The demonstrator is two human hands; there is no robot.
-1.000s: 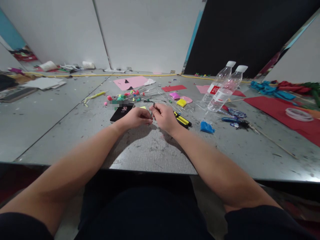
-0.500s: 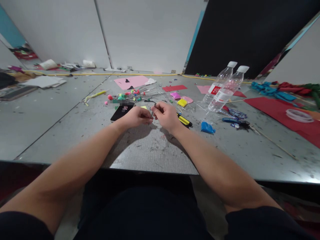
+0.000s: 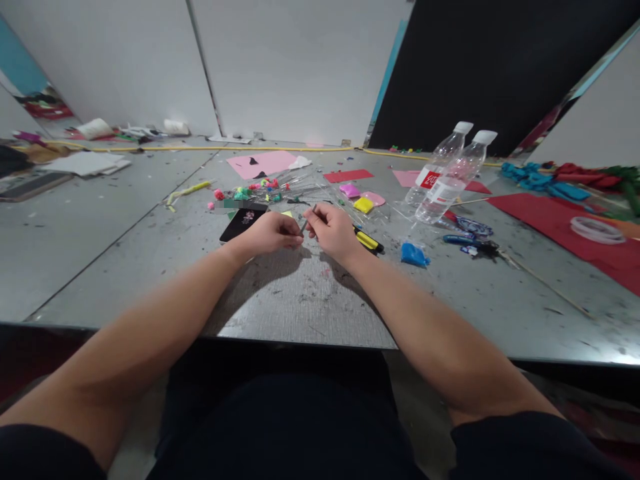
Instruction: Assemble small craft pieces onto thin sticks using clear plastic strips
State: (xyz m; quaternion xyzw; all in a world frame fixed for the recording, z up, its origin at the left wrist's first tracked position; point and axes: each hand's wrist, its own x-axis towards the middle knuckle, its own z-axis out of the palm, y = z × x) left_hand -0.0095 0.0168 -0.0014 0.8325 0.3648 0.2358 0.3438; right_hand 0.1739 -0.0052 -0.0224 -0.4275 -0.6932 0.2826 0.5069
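On the far left of the grey surface (image 3: 125,260) lie white papers (image 3: 87,163); nearer the middle, a black phone (image 3: 243,223) rests just beside the left hand (image 3: 270,233), out of the way. Both hands meet over the surface, the left hand and the right hand (image 3: 333,232) each pinching closed on one thin grey stick (image 3: 305,223), probably to keep it steady. To the right stand two clear bottles (image 3: 445,177), apart from the hands.

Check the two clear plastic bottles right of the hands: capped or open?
Capped. Both plastic bottles carry white caps on their necks. They look tilted, leaning away toward the dark panel; whether they rest on something is hidden.
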